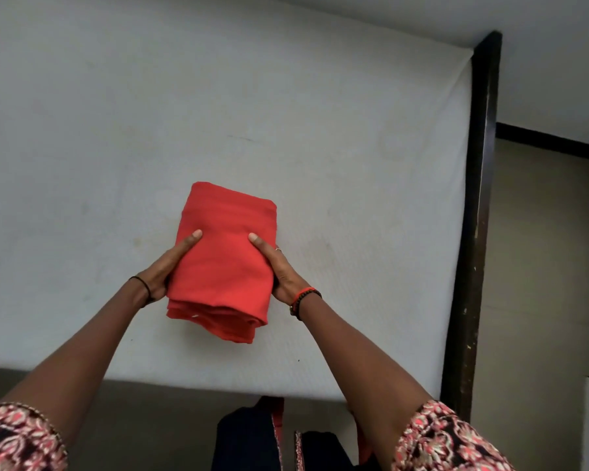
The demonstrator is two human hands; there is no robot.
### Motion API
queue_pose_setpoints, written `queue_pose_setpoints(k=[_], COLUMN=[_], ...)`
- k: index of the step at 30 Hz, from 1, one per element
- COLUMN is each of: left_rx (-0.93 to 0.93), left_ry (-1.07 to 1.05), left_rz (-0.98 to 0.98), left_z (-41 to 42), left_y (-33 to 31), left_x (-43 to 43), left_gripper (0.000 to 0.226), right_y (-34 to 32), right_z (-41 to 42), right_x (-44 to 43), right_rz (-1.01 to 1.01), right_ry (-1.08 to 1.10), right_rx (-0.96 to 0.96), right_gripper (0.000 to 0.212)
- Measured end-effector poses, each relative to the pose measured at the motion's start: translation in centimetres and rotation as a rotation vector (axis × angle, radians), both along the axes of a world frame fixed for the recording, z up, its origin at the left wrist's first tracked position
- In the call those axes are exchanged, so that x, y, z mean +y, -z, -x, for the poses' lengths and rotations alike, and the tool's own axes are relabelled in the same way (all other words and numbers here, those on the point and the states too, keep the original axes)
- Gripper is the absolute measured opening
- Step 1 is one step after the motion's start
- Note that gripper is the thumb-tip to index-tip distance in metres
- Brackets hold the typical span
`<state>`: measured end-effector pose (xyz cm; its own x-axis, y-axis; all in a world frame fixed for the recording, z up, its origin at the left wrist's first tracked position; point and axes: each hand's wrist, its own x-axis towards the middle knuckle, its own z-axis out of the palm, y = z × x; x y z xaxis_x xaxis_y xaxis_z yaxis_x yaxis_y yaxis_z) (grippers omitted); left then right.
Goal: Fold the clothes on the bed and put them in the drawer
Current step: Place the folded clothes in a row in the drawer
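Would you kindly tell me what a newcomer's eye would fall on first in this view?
The folded red cloth stands out at the centre, bright against the white mattress that fills most of the view. The left hand and the right hand grip it from either side, thumbs on top. A dark wooden bed frame runs down the right edge of the mattress.
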<state>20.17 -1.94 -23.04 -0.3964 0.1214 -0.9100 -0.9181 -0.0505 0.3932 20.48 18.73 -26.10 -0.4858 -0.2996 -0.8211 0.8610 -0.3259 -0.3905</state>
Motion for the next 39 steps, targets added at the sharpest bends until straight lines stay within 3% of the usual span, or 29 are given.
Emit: queue_pose_setpoints(k=[7, 16, 24, 26, 36, 39], left_rx=[-0.006, 0.098, 0.193, 0.211, 0.208, 0.213], left_ry=[0.038, 0.178, 0.291, 0.319, 0.492, 0.562], left_rz=[-0.048, -0.102, -0.175, -0.178, -0.317, -0.346], left_z=[-0.6, -2.9, -5.8, -6.5, -7.7, -7.8], left_y=[-3.9, -11.2, -18.9, -20.3, -25.4, -26.1], left_x=[6.0, 20.3, 36.9, 40.3, 52.7, 54.8], left_gripper=[0.106, 0.102, 0.07, 0.072, 0.066, 0.065], right_y=[-4.0, -11.8, -20.1, -21.7, -28.1, -29.3], right_z=[-1.9, -7.9, -12.7, -13.6, -17.9, -19.1], right_x=[6.2, 20.0, 35.5, 38.7, 50.0, 51.4], right_rz=[0.04, 0.048, -0.005, -0.013, -0.079, -0.086], right_ry=[0.062, 0.241, 0.372, 0.377, 0.53, 0.596], right_rx=[-0.005, -0.033, 0.075, 0.098, 0.177, 0.192], right_gripper=[0.061, 0.061, 0.076, 0.079, 0.077, 0.065])
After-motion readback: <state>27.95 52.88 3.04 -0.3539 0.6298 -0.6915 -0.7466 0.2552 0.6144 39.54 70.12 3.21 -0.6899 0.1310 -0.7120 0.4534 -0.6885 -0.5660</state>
